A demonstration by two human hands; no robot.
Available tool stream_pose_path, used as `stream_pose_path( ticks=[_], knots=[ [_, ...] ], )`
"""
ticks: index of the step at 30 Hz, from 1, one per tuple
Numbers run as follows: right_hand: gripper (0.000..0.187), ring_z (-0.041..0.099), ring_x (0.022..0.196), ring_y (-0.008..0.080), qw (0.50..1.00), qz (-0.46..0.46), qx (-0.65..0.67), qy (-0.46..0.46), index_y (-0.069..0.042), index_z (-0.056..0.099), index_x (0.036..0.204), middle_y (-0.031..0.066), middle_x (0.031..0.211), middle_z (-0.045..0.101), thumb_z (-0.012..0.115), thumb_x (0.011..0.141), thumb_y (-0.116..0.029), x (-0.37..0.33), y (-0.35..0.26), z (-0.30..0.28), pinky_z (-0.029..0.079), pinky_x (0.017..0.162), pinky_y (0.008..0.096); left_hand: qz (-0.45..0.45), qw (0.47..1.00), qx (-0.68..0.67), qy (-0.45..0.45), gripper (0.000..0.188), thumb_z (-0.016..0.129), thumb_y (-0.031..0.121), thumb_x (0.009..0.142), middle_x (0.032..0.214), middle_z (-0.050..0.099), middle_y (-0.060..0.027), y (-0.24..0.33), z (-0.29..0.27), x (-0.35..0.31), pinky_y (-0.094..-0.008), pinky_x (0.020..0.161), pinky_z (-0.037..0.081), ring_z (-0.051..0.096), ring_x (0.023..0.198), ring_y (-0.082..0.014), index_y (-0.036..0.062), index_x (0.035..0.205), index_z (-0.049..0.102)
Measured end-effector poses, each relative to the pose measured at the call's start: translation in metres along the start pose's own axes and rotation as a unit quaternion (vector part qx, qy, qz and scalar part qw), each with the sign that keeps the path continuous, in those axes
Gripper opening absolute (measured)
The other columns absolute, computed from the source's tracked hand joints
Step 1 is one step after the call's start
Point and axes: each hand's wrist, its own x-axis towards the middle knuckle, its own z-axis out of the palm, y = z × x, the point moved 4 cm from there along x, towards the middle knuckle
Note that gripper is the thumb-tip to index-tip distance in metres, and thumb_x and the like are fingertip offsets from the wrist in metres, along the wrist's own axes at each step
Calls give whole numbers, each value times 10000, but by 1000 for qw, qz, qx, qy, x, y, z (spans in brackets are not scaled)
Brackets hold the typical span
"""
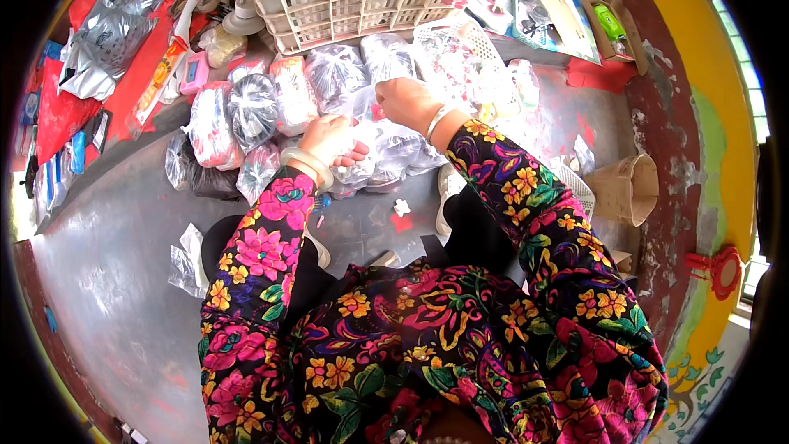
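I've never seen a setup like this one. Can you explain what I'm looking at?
There's no machine: a wide fisheye camera on someone's head looks down, so edges bend. The flowered sleeves are the wearer's. The left hand and right hand are bare, with curled fingers, over filled plastic bags crowded together. Clear plastic lies around them; whether either hand grips it, I can't tell. Beyond the bags stands a pale lattice basket; grey floor shows at left.

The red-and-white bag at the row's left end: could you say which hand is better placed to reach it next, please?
Probably the left hand; it is nearer the bag, while the right hand is farther off to the right.
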Motion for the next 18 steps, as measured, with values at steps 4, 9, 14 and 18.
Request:
stream_pose_path(
  ticks=[4, 9, 14, 18],
  knots=[
    [240, 603, 789, 292, 995, 89, -35, 11, -39, 627, 816, 171, 821, 615, 588, 714, -252, 18, 38, 27, 476, 710, 350, 6, 1000, 3, -8, 390, 402, 346, 858, 757, 615, -131, 6, -1, 1, -237, 498, 451, 600, 620, -179, 33, 1078, 476],
    [296, 608, 777, 281, 977, 19, -64, -204, 2, 633, 779, 153, 772, 622, 656, 625, -250, 21, 79, 31, 485, 665, 330, 7, 1000, -6, -14, 391, 401, 345, 858, 759, 612, -128, 7, 6, 0, -234, 496, 449, 594, 612, -170, 33, 1079, 481],
    [180, 613, 636, 156, 848, 53, 527, -24, -14, 595, 894, 86, 754, 629, 537, 752, -106, -14, 89, -56, 479, 512, 236, -7, 1000, -19, 4, 382, 397, 329, 861, 754, 609, -125, 4, 2, -5, -220, 491, 443, 587, 605, -165, 29, 1077, 488],
    [160, 616, 611, 180, 967, 151, 197, 56, -36, 619, 812, 110, 766, 629, 556, 719, -150, -15, 229, -13, 476, 512, 266, -5, 999, -51, -13, 363, 413, 302, 852, 755, 604, -141, 7, 9, -3, -235, 496, 453, 592, 628, -176, 20, 1062, 504]
  ],
)
